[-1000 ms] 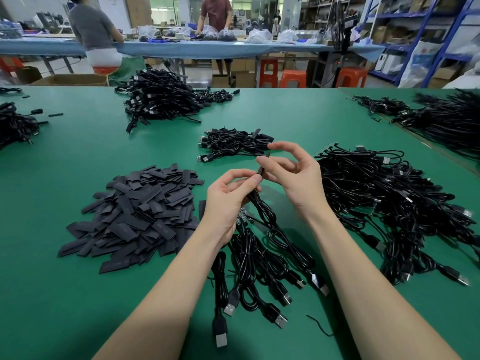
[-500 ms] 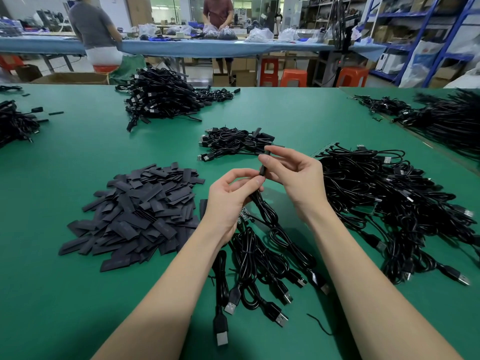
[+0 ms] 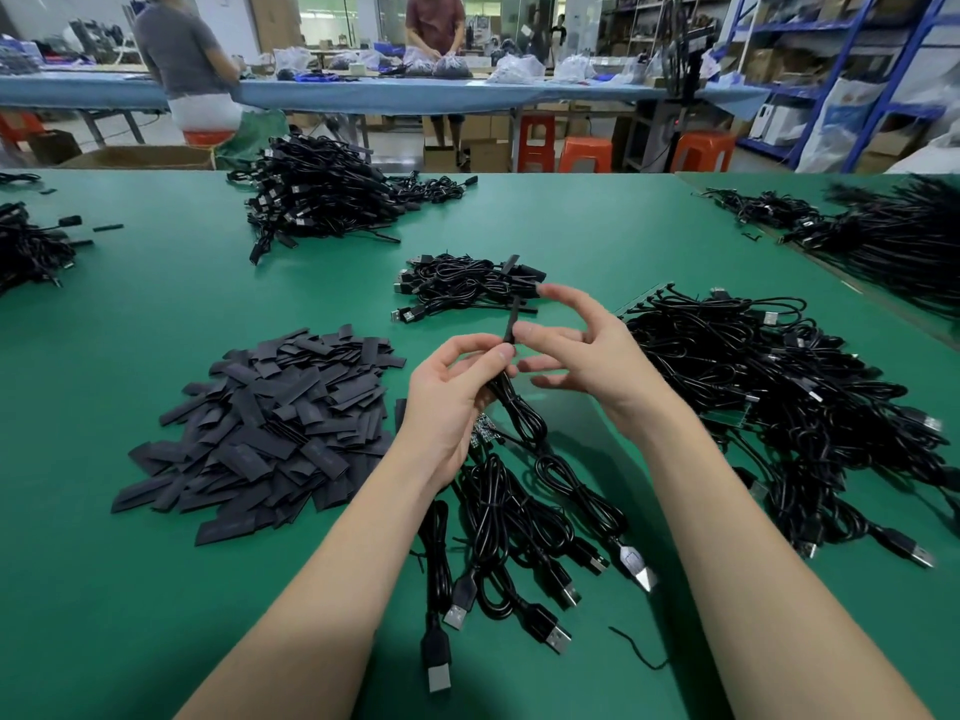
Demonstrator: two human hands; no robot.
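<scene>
Green table mat point(image 3: 156, 589) underneath; workshop room behind, with blue-covered bench point(image 3: 363, 93), orange stools point(image 3: 587, 153), blue shelving point(image 3: 852, 70). Heap of flat black sleeves point(image 3: 270, 423) left of the hands, tangled cable heap point(image 3: 779, 397) right. Left hand point(image 3: 452, 392) pinching one black sleeve point(image 3: 511, 319) between thumb and forefinger, above mat centre. Long axis near upright, free end pointing up and away. Cable point(image 3: 524, 418) trailing down toward near edge, plug point(image 3: 636, 563) low over mat. Right hand point(image 3: 592, 356) loose, fingers spread, just beside sleeve, holding nothing.

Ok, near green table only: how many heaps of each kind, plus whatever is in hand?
Black cable heaps: 5
Flat sleeve heaps: 1
Sleeved cable pinched by left hand: 1
Total: 7
</scene>
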